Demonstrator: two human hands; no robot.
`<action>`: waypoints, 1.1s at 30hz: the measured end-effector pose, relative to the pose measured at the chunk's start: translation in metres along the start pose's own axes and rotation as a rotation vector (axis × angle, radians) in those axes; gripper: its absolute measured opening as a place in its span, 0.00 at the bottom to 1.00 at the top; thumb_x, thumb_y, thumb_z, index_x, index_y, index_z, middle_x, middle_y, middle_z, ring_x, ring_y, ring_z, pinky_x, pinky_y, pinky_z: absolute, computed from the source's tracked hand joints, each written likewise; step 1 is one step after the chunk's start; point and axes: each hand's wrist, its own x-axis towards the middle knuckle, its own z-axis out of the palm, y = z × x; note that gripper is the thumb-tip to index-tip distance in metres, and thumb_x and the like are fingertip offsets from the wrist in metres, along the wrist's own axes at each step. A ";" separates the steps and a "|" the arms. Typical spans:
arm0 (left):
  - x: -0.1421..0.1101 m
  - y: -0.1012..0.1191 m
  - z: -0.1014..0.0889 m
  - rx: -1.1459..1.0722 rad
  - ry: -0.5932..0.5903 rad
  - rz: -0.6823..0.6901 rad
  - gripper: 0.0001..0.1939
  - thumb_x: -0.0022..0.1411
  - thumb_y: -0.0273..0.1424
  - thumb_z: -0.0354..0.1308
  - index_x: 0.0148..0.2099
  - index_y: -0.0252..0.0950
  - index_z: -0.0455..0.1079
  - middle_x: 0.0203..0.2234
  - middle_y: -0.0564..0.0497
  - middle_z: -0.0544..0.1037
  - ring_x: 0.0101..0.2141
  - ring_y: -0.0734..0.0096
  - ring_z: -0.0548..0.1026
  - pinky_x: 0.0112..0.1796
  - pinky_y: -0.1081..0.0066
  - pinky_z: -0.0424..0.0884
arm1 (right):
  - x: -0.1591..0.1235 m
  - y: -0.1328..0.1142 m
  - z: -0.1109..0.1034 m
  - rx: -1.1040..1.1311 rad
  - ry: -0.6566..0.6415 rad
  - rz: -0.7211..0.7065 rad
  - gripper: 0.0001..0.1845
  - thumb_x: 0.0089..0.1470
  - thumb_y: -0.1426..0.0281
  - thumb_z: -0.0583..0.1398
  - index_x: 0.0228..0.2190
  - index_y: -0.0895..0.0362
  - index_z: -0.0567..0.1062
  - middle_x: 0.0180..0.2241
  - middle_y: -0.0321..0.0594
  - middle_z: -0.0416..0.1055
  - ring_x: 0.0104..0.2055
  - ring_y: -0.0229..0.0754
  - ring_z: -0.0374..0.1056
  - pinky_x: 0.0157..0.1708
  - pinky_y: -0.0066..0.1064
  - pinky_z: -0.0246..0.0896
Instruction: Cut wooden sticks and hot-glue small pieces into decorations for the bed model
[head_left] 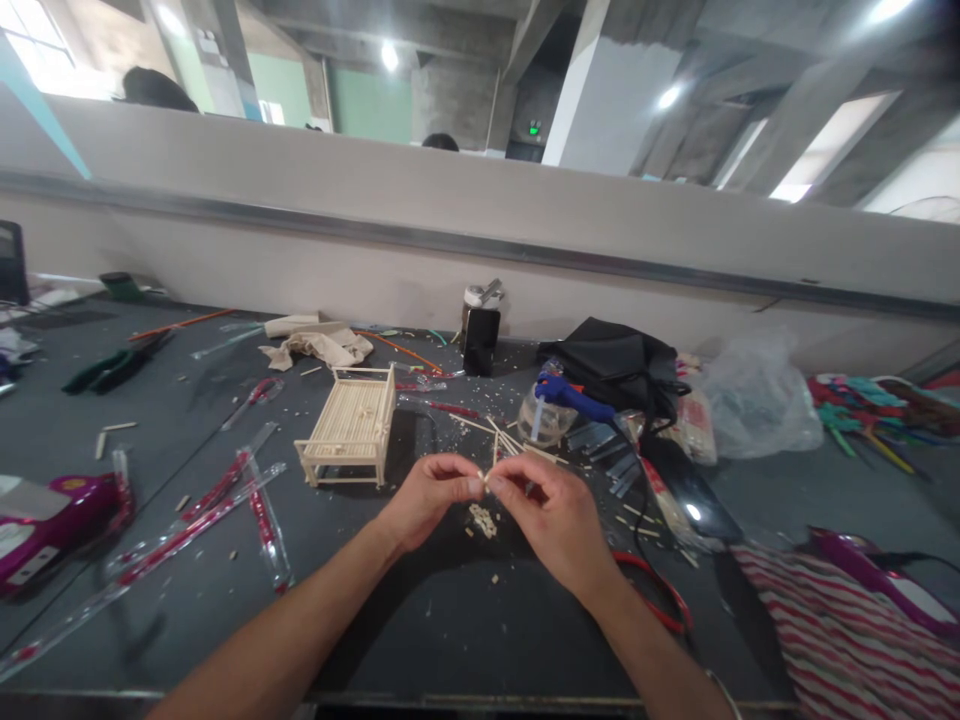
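My left hand (431,495) and my right hand (551,515) meet at the middle of the dark table, fingertips pinched together on a small pale wooden piece (482,479). Both hands are closed in a pinch. Just below them lies a little heap of wood crumbs (482,520). To the left of my hands stands a small bed-shaped model of pale sticks (351,425). Loose thin wooden sticks (504,437) lie fanned just beyond my fingers. A blue glue gun (571,398) rests on a clear container to the upper right.
Red-filled clear plastic sleeves (217,505) lie scattered at left, beside a magenta tool (52,520). Red-handled cutters (656,590) sit by my right wrist. A black bag (615,365), a clear plastic bag (757,395), a striped cloth (832,640) and a dark bottle (480,335) are around. A low wall backs the table.
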 end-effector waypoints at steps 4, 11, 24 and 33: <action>0.000 0.000 0.000 0.005 -0.004 -0.002 0.09 0.41 0.30 0.74 0.27 0.34 0.78 0.22 0.54 0.79 0.26 0.77 0.72 0.35 0.74 0.65 | 0.000 0.000 0.001 0.005 -0.002 0.024 0.06 0.55 0.70 0.61 0.27 0.54 0.77 0.26 0.32 0.74 0.28 0.36 0.67 0.29 0.26 0.59; 0.000 0.000 -0.002 -0.028 0.010 0.012 0.09 0.41 0.30 0.74 0.27 0.34 0.78 0.22 0.54 0.78 0.26 0.78 0.71 0.34 0.73 0.64 | 0.002 -0.002 -0.003 0.002 -0.009 0.119 0.07 0.53 0.66 0.63 0.25 0.55 0.77 0.24 0.32 0.74 0.26 0.37 0.67 0.29 0.27 0.59; 0.002 -0.003 -0.003 -0.112 -0.035 0.041 0.11 0.41 0.30 0.74 0.29 0.35 0.78 0.25 0.54 0.78 0.29 0.76 0.72 0.36 0.73 0.64 | -0.004 -0.004 0.003 0.012 0.032 0.091 0.07 0.54 0.67 0.62 0.28 0.55 0.78 0.26 0.34 0.75 0.25 0.36 0.66 0.27 0.26 0.59; -0.002 0.006 0.003 -0.090 -0.080 0.027 0.15 0.43 0.32 0.73 0.35 0.35 0.79 0.28 0.52 0.77 0.30 0.74 0.70 0.38 0.71 0.64 | -0.003 -0.004 -0.004 -0.040 0.031 0.080 0.06 0.55 0.67 0.62 0.28 0.54 0.78 0.26 0.33 0.76 0.25 0.38 0.66 0.28 0.28 0.60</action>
